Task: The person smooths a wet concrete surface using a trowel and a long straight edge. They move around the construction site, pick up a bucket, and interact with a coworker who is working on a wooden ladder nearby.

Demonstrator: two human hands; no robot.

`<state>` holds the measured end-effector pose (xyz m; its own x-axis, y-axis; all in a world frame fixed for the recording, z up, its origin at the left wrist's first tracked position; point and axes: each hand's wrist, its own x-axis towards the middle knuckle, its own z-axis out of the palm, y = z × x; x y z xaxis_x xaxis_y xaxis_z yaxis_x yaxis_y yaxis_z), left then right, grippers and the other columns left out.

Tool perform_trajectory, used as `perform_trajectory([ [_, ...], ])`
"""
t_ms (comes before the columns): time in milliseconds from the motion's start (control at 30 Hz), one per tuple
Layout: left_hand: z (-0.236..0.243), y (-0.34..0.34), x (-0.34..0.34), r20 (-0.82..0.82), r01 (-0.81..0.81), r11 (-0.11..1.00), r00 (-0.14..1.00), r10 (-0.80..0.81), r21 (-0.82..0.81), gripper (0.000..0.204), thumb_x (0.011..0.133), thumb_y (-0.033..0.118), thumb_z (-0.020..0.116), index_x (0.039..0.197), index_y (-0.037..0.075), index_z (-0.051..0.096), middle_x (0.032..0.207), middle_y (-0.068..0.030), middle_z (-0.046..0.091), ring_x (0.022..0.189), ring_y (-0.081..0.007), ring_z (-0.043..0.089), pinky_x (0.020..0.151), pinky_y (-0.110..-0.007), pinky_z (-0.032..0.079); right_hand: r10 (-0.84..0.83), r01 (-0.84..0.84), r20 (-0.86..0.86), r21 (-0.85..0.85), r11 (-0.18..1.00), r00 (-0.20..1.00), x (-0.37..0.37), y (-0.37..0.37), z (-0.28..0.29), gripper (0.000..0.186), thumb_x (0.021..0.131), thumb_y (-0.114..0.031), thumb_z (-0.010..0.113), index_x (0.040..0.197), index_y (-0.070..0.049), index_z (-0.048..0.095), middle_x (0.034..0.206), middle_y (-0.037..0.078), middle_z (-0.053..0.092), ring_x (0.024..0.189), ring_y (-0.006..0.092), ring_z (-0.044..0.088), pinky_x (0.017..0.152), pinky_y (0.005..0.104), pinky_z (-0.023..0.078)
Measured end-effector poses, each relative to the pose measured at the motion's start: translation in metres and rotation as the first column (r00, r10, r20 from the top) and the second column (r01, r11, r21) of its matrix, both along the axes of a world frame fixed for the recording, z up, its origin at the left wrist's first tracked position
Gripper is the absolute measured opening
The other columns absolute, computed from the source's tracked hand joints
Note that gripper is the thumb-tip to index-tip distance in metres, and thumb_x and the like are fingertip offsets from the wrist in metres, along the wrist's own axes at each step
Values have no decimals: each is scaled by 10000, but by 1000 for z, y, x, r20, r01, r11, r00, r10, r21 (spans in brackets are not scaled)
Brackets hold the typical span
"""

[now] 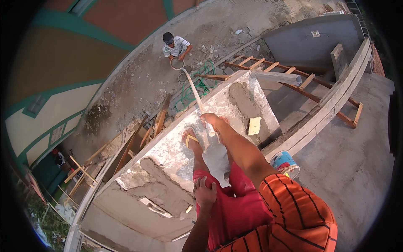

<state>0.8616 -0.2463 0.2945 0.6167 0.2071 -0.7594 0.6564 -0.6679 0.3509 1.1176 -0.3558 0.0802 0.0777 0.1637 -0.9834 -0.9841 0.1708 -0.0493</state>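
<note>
My right hand [212,120] is closed round the near end of a long whitish pole [194,89], which slopes down and away from me. The pole's far end lies close to a round ring-shaped thing [176,63] held by a person [178,45] on the ground below. A second round rim [184,74] shows just under it. My left hand [205,192] rests on the thigh of my red shorts, fingers apart, holding nothing. Both my feet are on the whitish wall top; a yellow-strapped sandal [192,140] shows on one.
A pale yellow block [254,125] lies on the grey mortar patch to my right. Beyond the curved concrete ledge [315,119] stand a wooden ladder [308,82] and, nearer, a blue and white bucket [285,164]. Green hose [202,82] and loose boards [159,122] lie below.
</note>
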Motion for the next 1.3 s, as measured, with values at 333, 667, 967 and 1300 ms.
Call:
perform_trajectory([
  [333, 3, 6, -3, 32, -19, 997, 999, 17, 73, 450, 740, 243, 698, 1135, 48, 608, 1228, -196, 577, 1160, -383, 523, 996, -479, 402, 23, -23, 68, -4, 1000, 997, 26, 46, -73, 105, 878, -108, 564, 793, -62, 521, 607, 26, 497, 446, 123, 466, 392, 271, 398],
  [667, -1, 13, -1, 68, -37, 998, 997, 34, 47, 458, 743, 251, 684, 1153, 64, 602, 1234, -178, 575, 1190, -364, 504, 1018, -476, 380, -141, 137, 25, 109, 985, 990, 16, 57, -51, 127, 888, -88, 512, 765, -72, 484, 568, 15, 450, 422, 129, 426, 391, 287, 383],
  [967, 8, 23, 20, 15, -76, 997, 997, 75, 17, 766, 743, 255, 709, 1407, 91, 362, 1391, -169, 434, 1300, -354, 397, 1077, -473, 319, -218, 224, -54, 207, 952, 974, -27, 65, 216, 91, 923, -103, 441, 862, -51, 485, 643, 24, 503, 472, 111, 455, 417, 260, 428],
  [1300, 157, 21, 174, 719, 251, 822, 649, 249, -511, 235, 702, 165, 716, 670, 41, 520, 687, -151, 548, 702, -369, 554, 642, -437, 439, -315, 404, -267, 422, 812, 911, -44, 23, 638, 251, 928, -240, 540, 1066, -34, 502, 740, 3, 503, 575, 105, 518, 509, 257, 456],
])
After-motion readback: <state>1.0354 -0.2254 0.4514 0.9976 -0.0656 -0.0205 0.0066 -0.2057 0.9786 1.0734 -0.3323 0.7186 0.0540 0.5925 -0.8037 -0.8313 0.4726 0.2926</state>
